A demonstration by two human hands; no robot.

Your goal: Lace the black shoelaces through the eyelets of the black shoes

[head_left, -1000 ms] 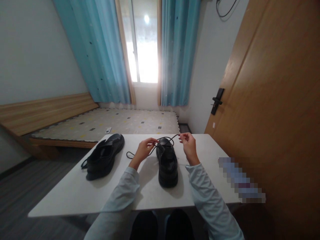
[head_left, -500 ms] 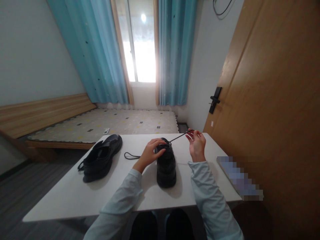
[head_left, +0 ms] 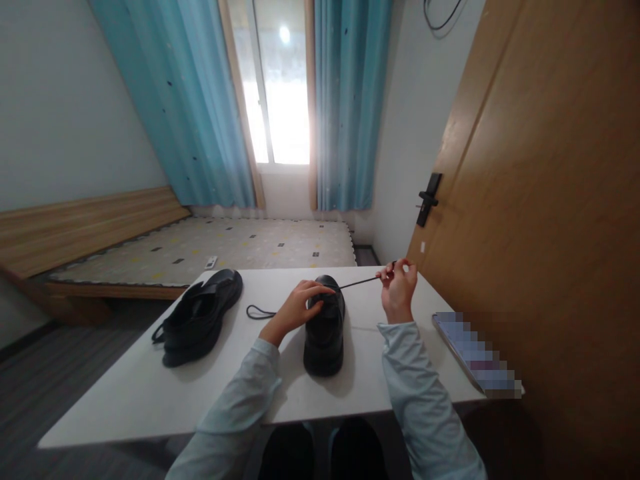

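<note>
A black shoe (head_left: 324, 350) stands upright near the middle of the white table (head_left: 125, 400), heel towards me. My left hand (head_left: 293, 312) lies over its upper from the left side, thumb and fingers closed on it; the fingertips hide part of the lacing. My right hand (head_left: 399, 293) is raised to the right of the toe, fingers pinched on a black shoelace (head_left: 361, 283). That lace runs taut from the shoe to the fingers. On the left, another lace end (head_left: 256, 311) lies looped on the tabletop, partly behind my left hand.
A second black shoe (head_left: 200, 323) sits on the table's left side, laces hanging at its heel. A flat, blurred-out item (head_left: 475, 353) lies at the right edge. Beyond are a bed (head_left: 240, 243) and a wooden door (head_left: 545, 200).
My right hand has moved slightly right and pulled the lace farther out, at a flatter slant. The shoe's heel has shifted left, with my left hand still on the shoe.
</note>
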